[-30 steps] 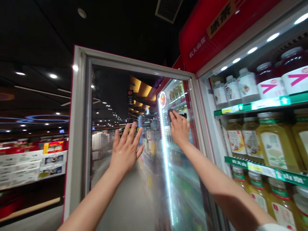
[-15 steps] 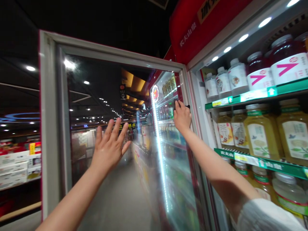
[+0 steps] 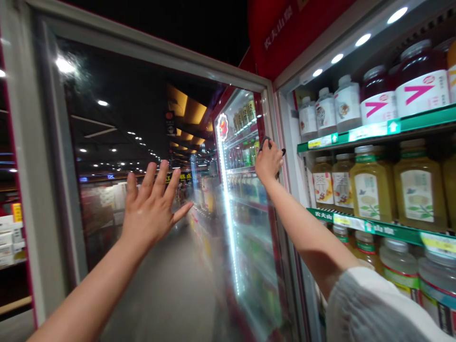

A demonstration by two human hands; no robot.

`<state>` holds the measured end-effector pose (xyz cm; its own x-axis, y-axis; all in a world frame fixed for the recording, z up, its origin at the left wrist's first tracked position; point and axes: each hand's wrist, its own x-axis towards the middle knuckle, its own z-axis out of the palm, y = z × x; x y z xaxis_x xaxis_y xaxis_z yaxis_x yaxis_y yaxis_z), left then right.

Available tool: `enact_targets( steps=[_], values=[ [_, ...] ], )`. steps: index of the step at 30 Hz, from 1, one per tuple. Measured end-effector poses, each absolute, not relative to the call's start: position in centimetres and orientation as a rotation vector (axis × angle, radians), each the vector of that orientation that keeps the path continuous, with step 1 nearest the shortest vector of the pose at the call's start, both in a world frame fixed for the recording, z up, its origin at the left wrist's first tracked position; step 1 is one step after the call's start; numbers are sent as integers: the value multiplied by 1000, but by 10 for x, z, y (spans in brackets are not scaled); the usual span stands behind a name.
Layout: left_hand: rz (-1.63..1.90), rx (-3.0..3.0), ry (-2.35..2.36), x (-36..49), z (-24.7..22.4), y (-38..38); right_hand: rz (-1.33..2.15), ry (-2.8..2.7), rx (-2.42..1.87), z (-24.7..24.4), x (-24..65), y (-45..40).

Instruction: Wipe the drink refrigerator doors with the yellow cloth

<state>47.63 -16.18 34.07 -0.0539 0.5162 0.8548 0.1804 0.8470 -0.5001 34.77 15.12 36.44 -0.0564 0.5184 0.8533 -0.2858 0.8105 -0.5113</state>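
Note:
An open cooler door [image 3: 21,142] with a pale frame and a glass pane stands in front of me. My left hand [image 3: 149,204] lies flat on or just before the glass, fingers spread, holding nothing. Further right, near the hinge side of the pane, my right hand [image 3: 270,160] has its fingers curled over a dark grey cloth-like thing [image 3: 264,142], pressed toward the glass. Only small dark edges of that thing show around the fingers.
On the right, the lit cooler holds bottles [image 3: 368,183] on shelves with green edge strips [image 3: 377,133]. A red header [image 3: 281,38] is above. White boxes [image 3: 7,242] stand at far left; a grey aisle floor [image 3: 167,294] shows through the glass.
The view has shifted, and the door now looks larger and nearer, its left frame further left. My right hand is slightly lower on the glass, with more of the dark thing showing. The left hand remains spread.

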Motion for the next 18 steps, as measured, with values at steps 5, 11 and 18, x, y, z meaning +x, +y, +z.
enact_targets(
  steps=[5,11,18],
  values=[
    [183,-614,-1628,477,341,-159,512,-1665,-134,310,363,155],
    [128,-632,-1650,477,341,-159,598,-1724,-193,354,368,168],
    [186,-624,-1702,477,342,-161,510,-1628,94,342,359,162]
  ],
)
